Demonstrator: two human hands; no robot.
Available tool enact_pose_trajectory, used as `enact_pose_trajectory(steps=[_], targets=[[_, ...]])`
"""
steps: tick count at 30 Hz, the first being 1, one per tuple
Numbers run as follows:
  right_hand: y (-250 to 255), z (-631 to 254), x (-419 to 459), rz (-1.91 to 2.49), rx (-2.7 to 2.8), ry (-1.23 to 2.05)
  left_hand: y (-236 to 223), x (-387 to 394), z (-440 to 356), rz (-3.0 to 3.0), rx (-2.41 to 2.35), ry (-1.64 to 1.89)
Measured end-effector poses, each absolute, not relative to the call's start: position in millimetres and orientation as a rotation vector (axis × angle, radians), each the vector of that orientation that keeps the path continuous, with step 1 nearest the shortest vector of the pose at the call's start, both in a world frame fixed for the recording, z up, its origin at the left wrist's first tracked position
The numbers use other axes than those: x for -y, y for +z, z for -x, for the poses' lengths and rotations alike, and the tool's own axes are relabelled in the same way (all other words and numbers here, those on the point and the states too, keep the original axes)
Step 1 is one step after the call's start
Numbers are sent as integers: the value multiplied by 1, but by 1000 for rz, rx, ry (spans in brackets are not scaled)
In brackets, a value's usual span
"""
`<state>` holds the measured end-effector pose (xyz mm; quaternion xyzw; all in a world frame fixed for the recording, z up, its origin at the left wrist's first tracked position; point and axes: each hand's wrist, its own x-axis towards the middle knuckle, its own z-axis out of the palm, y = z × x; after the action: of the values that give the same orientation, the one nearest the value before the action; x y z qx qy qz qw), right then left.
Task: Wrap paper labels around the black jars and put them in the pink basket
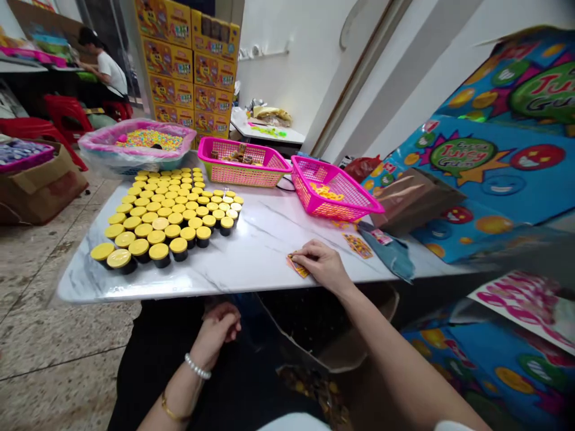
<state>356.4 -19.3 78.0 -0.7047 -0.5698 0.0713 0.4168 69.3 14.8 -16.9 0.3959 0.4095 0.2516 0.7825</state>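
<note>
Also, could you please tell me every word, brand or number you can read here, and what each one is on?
"Juicy Gum": middle blue box; the small word above it is too blurred.
"Juicy Gu": upper blue box, cut off by the picture's edge.
Yellow boxes: printed, but too blurred to read.
Orange packet at the right hand: print too small.
No readable numbers.

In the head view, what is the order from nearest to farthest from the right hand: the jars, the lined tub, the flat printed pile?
From the right hand:
1. Printed pile, just right.
2. Jars, left.
3. Lined tub, beyond the jars.
</note>
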Motion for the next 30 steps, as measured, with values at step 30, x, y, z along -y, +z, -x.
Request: enact_pose_trajectory(steps=[30], targets=[[34,-136,47,1284,1219,1145,52,47,5,-1226,-1301,1291]])
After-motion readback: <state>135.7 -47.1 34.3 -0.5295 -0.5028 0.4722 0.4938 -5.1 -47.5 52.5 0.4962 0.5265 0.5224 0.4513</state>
